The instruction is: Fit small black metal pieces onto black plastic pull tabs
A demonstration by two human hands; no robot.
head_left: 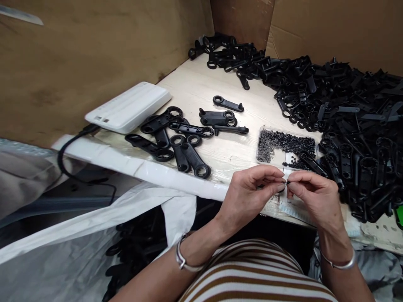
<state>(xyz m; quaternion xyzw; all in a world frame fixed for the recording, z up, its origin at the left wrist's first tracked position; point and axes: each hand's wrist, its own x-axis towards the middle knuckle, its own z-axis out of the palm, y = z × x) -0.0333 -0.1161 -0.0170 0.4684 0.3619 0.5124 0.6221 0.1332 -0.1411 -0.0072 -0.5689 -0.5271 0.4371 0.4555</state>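
Striped shirt (252, 277): brown and white bands, closest in, right up at the near edge of the bench (195, 79).
Bangles: silver bangle (185, 256) on the left wrist, second one on the right.
Left hand (242, 197): thumb and fingers pinched together, tips aimed at the other hand. Can't make out what, if anything, is in that pinch.
Right hand (317, 201): same pinch, on a tiny dark part (288, 182).
Tiny dark part location: right between the two sets of fingertips, near the bench edge. Too small to identify from here.
Clear box (278, 157): just beyond the hands; fine metal bits (266, 147) on its left, small black bits (297, 143) behind and to the right.
Loose black handles (197, 159): ring at one end, scattered left of the clear box, some overlapping.
Big handle pile (355, 96): heaped along the back and right side, more of the same.
White box (130, 105): bench's left edge, black cable (61, 161) in its near end.
Cardboard (94, 54): upright behind it.
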